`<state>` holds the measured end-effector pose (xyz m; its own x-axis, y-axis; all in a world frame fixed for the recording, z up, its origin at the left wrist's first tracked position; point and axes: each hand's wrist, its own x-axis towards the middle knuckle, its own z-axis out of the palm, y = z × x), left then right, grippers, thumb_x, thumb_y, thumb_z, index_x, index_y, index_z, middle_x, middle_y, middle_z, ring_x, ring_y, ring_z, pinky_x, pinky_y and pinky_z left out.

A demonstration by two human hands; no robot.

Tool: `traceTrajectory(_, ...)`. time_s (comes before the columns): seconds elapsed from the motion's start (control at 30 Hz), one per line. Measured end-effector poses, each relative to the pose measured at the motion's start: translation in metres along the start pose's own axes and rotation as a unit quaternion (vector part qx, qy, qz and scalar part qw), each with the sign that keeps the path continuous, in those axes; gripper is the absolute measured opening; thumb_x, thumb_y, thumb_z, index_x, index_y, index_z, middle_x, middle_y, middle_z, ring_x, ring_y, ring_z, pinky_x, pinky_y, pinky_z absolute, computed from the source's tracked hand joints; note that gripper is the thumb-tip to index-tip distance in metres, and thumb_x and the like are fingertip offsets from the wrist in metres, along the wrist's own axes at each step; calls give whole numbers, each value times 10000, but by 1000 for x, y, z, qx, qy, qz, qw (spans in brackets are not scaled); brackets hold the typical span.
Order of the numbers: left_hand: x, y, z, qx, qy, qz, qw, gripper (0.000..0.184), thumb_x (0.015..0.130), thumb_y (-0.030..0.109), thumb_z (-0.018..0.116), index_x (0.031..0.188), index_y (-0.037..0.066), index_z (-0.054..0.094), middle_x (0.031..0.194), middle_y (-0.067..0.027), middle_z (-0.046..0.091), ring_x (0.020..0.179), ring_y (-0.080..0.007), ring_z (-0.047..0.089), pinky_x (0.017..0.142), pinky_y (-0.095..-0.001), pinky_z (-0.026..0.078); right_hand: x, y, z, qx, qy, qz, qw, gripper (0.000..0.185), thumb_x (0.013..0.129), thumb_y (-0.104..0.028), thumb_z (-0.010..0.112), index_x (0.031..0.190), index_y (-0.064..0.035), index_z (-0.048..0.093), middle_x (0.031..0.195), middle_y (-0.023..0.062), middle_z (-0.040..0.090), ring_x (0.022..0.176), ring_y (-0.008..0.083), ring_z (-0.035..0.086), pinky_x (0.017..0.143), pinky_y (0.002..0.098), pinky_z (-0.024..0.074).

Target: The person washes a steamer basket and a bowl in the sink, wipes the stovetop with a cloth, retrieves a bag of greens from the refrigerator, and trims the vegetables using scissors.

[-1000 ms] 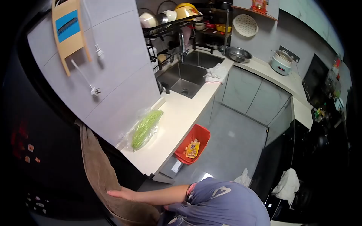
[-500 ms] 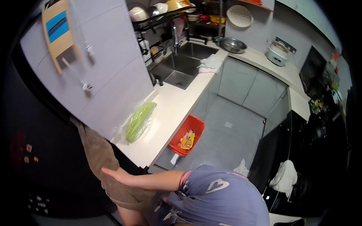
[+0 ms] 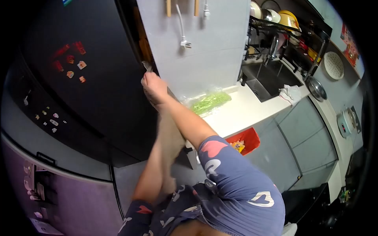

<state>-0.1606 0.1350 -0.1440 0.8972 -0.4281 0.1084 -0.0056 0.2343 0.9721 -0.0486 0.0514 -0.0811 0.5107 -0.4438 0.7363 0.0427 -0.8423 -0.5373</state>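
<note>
My right hand (image 3: 154,88) is closed on the upper part of a brown towel (image 3: 170,147), at the gap between the dark fridge (image 3: 106,82) and the pale wall. The towel hangs down from it, smeared by motion. My left forearm (image 3: 150,177) reaches up from below and passes behind the towel; its hand and fingers are hidden there. Just right of my right hand, a long green vegetable in a clear plastic bag (image 3: 210,103) lies on the white counter (image 3: 236,116).
Beyond the counter are a sink (image 3: 265,80) and a dish rack (image 3: 275,25). A red bin (image 3: 252,141) stands below the counter edge. A white plug (image 3: 185,44) hangs on the wall. A white cloth (image 3: 290,94) lies by the sink.
My view has turned left toward the fridge. My right hand has gone from lying on the towel low down to gripping it higher, by the wall edge. The towel now hangs stretched downward.
</note>
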Motion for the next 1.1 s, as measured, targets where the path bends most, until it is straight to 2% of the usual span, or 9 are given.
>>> traceTrajectory(0.3,40,-2,-51,-211,4,-213,954,567,807,193,771,1263,-20,509,1136,-113,604,1016,-240,596,872,-347,483,-55,16,74,233,35,139,962,240,928,-208,540,1104,-58,607,1033,136,622,947,331,613,834,394,494)
traceTrajectory(0.4,54,-14,-71,-295,-66,-188,934,629,808,244,779,1307,-6,490,1207,-116,597,1100,-248,572,948,-354,456,-79,31,75,642,48,315,697,338,959,-209,541,1244,-29,548,1165,90,605,1064,237,582,922,327,475)
traceTrajectory(0.47,65,-12,-87,-324,-96,-233,912,611,827,292,756,1304,11,499,1217,-113,596,1107,-250,570,964,-356,450,-100,11,45,707,68,402,578,359,974,-187,524,1291,-19,510,1229,89,574,1124,213,553,965,313,459)
traceTrajectory(0.5,70,-12,-95,-352,-129,-280,884,596,845,339,733,1301,28,508,1226,-109,595,1115,-253,569,980,-359,444,-110,-2,31,677,45,448,582,360,981,-174,508,1306,-20,495,1247,96,562,1143,211,543,978,309,452)
traceTrajectory(0.57,74,-16,-104,-350,-147,-253,890,534,868,354,697,1252,14,544,1190,-126,614,1090,-255,583,951,-377,464,-124,-35,-4,768,91,473,422,353,985,-151,486,1311,-14,482,1245,93,565,1142,213,543,985,308,450)
traceTrajectory(0.7,88,-19,-87,-267,-204,-252,908,442,895,308,636,1176,-30,587,1106,-161,653,985,-252,634,861,-371,504,-144,-35,-14,712,67,465,522,340,983,-153,474,1285,1,485,1215,107,579,1116,213,558,957,307,455)
traceTrajectory(0.8,79,-8,-77,-64,-93,-167,979,433,874,330,670,1071,-54,643,982,-143,685,826,-228,660,732,-334,512,-150,-27,-11,539,-9,393,745,308,965,-149,427,1192,36,523,1153,145,596,1077,212,569,927,319,445)
traceTrajectory(0.97,80,-56,-95,-63,-48,-73,994,463,829,335,743,1076,-42,636,969,-115,681,829,-199,648,748,-307,505,-178,-20,14,448,-5,292,845,301,924,-93,367,1137,40,533,1084,125,611,1010,206,568,901,315,436)
traceTrajectory(1.1,56,-67,-104,47,35,-154,986,551,896,397,655,1231,-17,512,1143,-144,617,998,-190,606,832,-316,490,-200,3,22,424,-60,280,859,354,966,-142,367,1267,0,487,1195,120,576,1111,202,538,968,310,403)
